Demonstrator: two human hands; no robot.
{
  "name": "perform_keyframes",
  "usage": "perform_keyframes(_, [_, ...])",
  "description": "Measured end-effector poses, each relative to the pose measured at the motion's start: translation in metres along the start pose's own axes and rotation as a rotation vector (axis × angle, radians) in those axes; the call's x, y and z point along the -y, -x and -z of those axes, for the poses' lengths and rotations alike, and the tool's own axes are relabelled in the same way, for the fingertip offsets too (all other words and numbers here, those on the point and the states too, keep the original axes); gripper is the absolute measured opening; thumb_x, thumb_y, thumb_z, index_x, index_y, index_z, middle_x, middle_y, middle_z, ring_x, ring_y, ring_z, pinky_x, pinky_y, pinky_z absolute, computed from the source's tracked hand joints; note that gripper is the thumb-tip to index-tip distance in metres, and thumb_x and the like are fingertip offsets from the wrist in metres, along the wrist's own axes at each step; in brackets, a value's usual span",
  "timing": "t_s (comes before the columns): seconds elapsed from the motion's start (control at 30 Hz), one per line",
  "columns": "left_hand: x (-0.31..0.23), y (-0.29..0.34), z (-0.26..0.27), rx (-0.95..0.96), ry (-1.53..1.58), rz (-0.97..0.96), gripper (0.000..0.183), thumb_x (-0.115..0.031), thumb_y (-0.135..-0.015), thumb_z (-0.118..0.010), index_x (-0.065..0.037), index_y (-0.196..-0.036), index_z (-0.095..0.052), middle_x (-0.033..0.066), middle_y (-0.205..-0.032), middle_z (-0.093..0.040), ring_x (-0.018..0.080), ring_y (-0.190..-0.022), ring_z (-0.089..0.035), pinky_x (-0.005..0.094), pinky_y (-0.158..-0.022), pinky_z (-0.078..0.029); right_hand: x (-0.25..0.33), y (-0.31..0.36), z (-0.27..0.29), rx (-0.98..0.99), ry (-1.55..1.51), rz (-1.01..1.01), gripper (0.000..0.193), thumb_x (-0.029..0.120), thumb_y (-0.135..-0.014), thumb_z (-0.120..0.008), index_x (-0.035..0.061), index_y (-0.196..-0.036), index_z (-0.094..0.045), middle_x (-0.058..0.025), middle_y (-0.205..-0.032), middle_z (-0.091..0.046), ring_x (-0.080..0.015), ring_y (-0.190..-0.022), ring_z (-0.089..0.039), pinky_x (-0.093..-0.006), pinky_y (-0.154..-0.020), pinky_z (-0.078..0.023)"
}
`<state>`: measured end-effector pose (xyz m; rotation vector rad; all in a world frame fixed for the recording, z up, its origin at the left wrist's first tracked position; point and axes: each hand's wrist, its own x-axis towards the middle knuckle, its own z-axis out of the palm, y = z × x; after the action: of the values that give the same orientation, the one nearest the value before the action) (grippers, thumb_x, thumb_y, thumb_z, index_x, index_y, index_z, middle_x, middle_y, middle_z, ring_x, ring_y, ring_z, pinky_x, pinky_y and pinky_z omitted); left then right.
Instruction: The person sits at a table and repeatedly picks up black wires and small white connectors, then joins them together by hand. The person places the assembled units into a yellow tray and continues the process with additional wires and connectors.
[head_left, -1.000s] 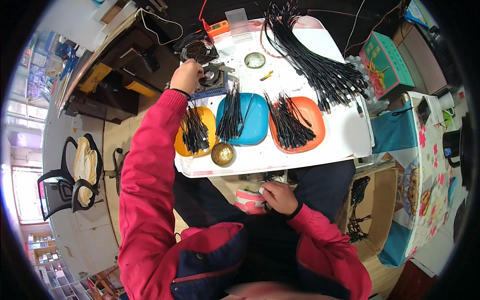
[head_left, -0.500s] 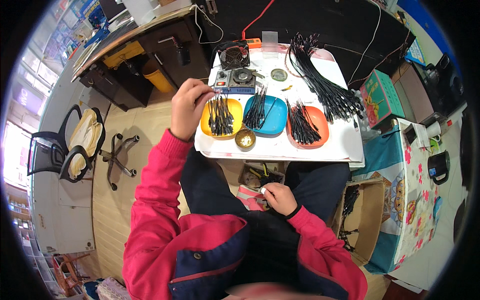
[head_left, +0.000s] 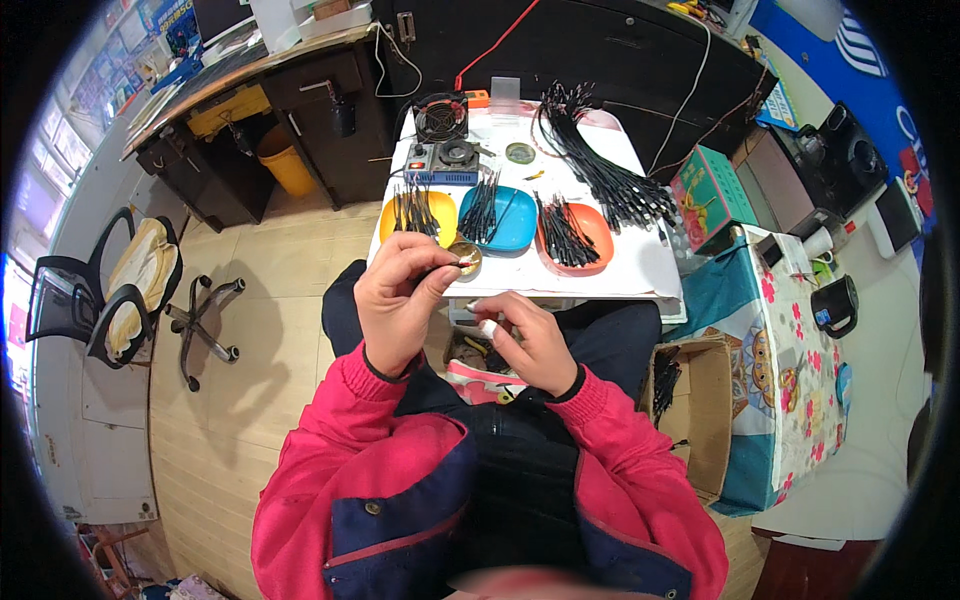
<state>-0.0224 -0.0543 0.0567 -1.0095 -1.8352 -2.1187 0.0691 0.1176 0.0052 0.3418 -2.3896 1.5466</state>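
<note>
My left hand (head_left: 398,300) is raised at the table's near edge, thumb and fingers pinched on a short thin black cable (head_left: 443,268). The cable's tip points at a small round tin (head_left: 468,256) with a shiny yellowish filling; whether they touch I cannot tell. Over my lap, my right hand (head_left: 535,345) has its fingers bent and apart, with white coverings on fingertips and nothing visible between them. Beyond the hands stand a yellow tray (head_left: 445,207), a blue tray (head_left: 520,225) and an orange tray (head_left: 597,240), each with black cables in it.
A soldering-type heater box (head_left: 440,165) and a fan (head_left: 440,118) stand at the back left of the table. A large bundle of black cables (head_left: 610,175) lies back right. A cardboard box (head_left: 700,430) sits right of my legs, an office chair (head_left: 140,290) far left.
My left hand has come from the yellow tray down toward me, now with a cable in its pinch. My right hand has risen from my lap toward it. The view has shifted slightly.
</note>
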Motion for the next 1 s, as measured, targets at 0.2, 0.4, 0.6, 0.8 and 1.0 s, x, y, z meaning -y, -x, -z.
perform_keyframes(0.2, [0.007,0.017,-0.023,-0.062,0.632,0.362,0.011,0.0,-0.09,-0.065,0.001,-0.101,-0.063,0.0031,-0.088,-0.058,0.0068,-0.066,-0.049,0.0211,-0.059,-0.041,0.007,-0.001,-0.014,0.016,0.022,0.191,0.037,0.016,-0.091,-0.057,0.0002,-0.124,-0.05,-0.0191,-0.111,-0.056,-0.0329,-0.104,-0.055,-0.0379,-0.077,-0.05])
perform_keyframes(0.4, [0.034,0.023,-0.036,0.008,1.162,0.675,0.012,-0.013,-0.1,-0.054,-0.003,-0.105,-0.06,-0.0002,-0.082,-0.056,0.0088,-0.06,-0.041,0.0226,-0.057,-0.034,-0.003,0.03,-0.029,-0.026,-0.113,-0.015,0.036,0.023,-0.098,-0.051,-0.0047,-0.12,-0.044,-0.0256,-0.087,-0.06,-0.0459,-0.082,-0.061,-0.0442,-0.072,-0.048])
perform_keyframes(0.6, [0.04,0.029,-0.058,0.044,1.08,0.69,0.021,-0.019,-0.101,-0.051,-0.004,-0.114,-0.056,0.0064,-0.105,-0.061,0.0175,-0.096,-0.058,0.03,-0.084,-0.047,0.006,0.043,0.006,0.01,-0.079,-0.098,0.024,0.017,-0.097,-0.051,-0.0017,-0.112,-0.046,-0.0254,-0.081,-0.057,-0.0454,-0.077,-0.059,-0.0438,-0.065,-0.045])
perform_keyframes(0.8, [0.062,0.041,-0.058,0.259,0.891,0.941,0.032,-0.013,-0.097,-0.053,-0.002,-0.127,-0.051,0.0089,-0.117,-0.061,0.0212,-0.104,-0.06,0.032,-0.086,-0.05,0.067,0.123,0.144,-0.684,-0.182,-0.518,0.018,0.014,-0.098,-0.051,-0.0014,-0.108,-0.05,-0.0101,-0.071,-0.053,-0.0166,-0.062,-0.053,-0.0322,-0.059,-0.043])
perform_keyframes(1.0, [0.111,0.054,-0.066,0.289,0.828,1.107,0.03,-0.005,-0.09,-0.058,-0.002,-0.12,-0.055,0.005,-0.105,-0.063,0.0153,-0.086,-0.058,0.0266,-0.074,-0.046,0.079,0.21,0.209,-0.62,0.379,-0.611,0.013,0.012,-0.101,-0.043,0.0011,-0.103,-0.05,-0.0017,-0.072,-0.05,-0.0105,-0.061,-0.046,-0.0254,-0.057,-0.039])
